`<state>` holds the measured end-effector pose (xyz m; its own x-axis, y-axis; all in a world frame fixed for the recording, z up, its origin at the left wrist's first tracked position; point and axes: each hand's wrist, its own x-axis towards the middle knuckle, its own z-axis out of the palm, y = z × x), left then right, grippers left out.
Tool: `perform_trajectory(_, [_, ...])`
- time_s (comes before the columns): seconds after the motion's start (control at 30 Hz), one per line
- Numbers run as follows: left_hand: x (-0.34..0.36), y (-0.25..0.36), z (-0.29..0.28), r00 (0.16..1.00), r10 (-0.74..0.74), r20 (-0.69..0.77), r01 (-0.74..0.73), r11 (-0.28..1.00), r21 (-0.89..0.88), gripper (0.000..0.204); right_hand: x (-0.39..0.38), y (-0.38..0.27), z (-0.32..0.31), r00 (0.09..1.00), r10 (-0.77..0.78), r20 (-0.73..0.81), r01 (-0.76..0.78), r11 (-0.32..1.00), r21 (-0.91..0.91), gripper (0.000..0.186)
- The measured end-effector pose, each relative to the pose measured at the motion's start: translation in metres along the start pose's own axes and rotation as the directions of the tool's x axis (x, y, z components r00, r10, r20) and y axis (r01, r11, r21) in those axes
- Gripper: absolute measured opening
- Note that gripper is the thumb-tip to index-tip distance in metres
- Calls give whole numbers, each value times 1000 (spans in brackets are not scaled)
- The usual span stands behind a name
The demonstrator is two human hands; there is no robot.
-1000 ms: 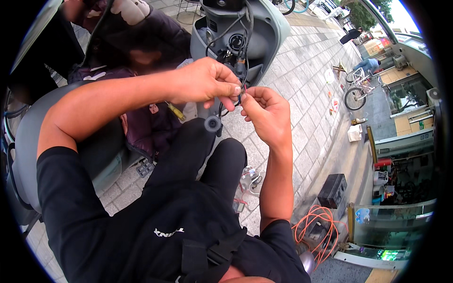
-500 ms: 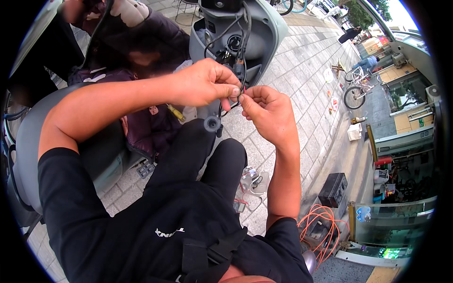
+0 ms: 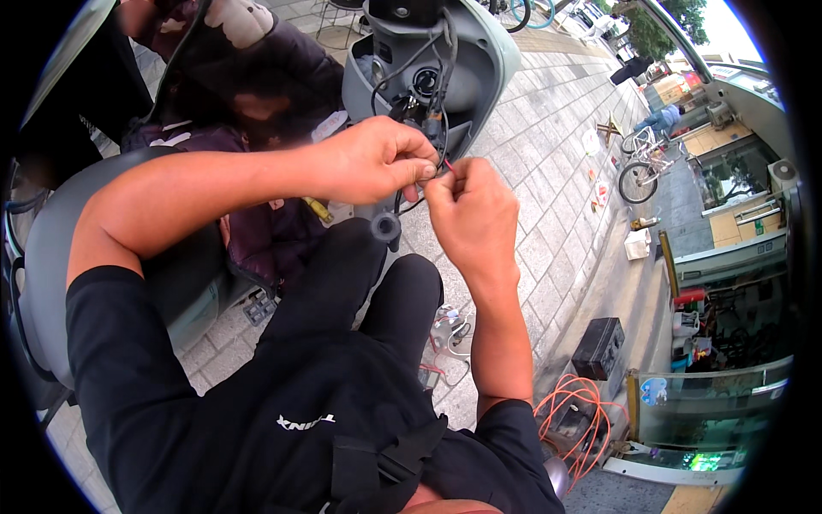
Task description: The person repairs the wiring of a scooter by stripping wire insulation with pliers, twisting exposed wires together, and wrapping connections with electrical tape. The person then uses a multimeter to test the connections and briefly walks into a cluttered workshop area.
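Observation:
My left hand [image 3: 377,163] and my right hand [image 3: 471,214] meet below the open grey-green scooter front panel [image 3: 488,73], fingertips pinched on thin wires, one red [image 3: 449,165]. Dark cables [image 3: 441,73] run down from the panel's cavity to my fingers, with connectors [image 3: 435,120] along them. A dark round socket piece [image 3: 385,227] hangs below my hands. What exactly my fingertips grip between them is partly hidden.
Scooter seat [image 3: 56,283] and padded purple cover [image 3: 265,240] at left, yellow-handled tool [image 3: 317,210] beneath my arm. Wires [image 3: 458,338] on paving near my knee. Black case [image 3: 598,347], orange cable [image 3: 582,403] and parked bicycle [image 3: 638,180] at right. People [image 3: 664,118] farther off.
My right hand has shifted slightly left and rotated, with its fingers curled tighter at the wires. My left hand has moved slightly down. Both stay on the wires.

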<state>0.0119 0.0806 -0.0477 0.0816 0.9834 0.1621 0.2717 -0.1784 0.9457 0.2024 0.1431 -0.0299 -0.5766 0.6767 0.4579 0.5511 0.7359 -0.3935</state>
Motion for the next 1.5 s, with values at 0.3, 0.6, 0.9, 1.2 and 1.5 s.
perform_trajectory(0.3, [0,2,1,996,-77,43,83,980,-178,22,4,27,-14,898,150,415,-392,704,593,26])
perform_trajectory(0.6, [-1,7,-3,985,-149,92,167,955,-244,22,5,27,-9,886,154,437,-391,754,527,23])
perform_trajectory(0.9, [-3,12,-4,975,-199,95,214,959,-187,26,3,29,-5,895,136,424,-387,709,590,23])
perform_trajectory(1.2, [-3,14,-6,979,-179,92,193,965,-176,28,3,25,-8,887,131,443,-417,639,646,20])
perform_trajectory(1.5, [0,7,-2,983,-140,123,169,946,-275,30,-3,20,-12,919,78,388,-341,654,676,18])
